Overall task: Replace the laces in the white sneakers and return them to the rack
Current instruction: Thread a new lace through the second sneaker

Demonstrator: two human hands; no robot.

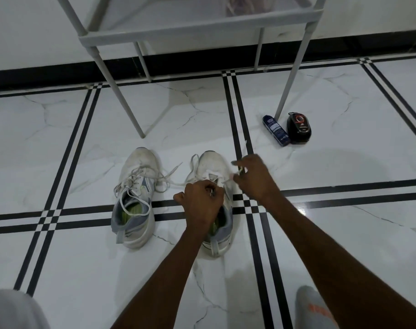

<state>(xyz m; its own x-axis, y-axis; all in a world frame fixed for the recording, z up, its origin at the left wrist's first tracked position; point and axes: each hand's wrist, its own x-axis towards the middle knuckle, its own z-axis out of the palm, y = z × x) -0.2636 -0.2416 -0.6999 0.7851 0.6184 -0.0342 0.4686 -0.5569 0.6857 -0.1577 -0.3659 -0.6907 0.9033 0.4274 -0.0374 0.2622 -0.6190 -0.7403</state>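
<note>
Two white sneakers stand side by side on the tiled floor, toes pointing away from me. The left sneaker has a loose white lace spilling over its top and sides. My left hand is curled over the tongue of the right sneaker, gripping it at the eyelets. My right hand is just right of that shoe's toe and pinches a white lace end pulled out sideways. More of this lace trails left across the floor toward the other shoe.
A grey shoe rack stands ahead on thin legs, its lowest shelf above the floor. A blue spray can lies beside a black shoe-polish container at the rack's front right leg. My knees show at the bottom corners.
</note>
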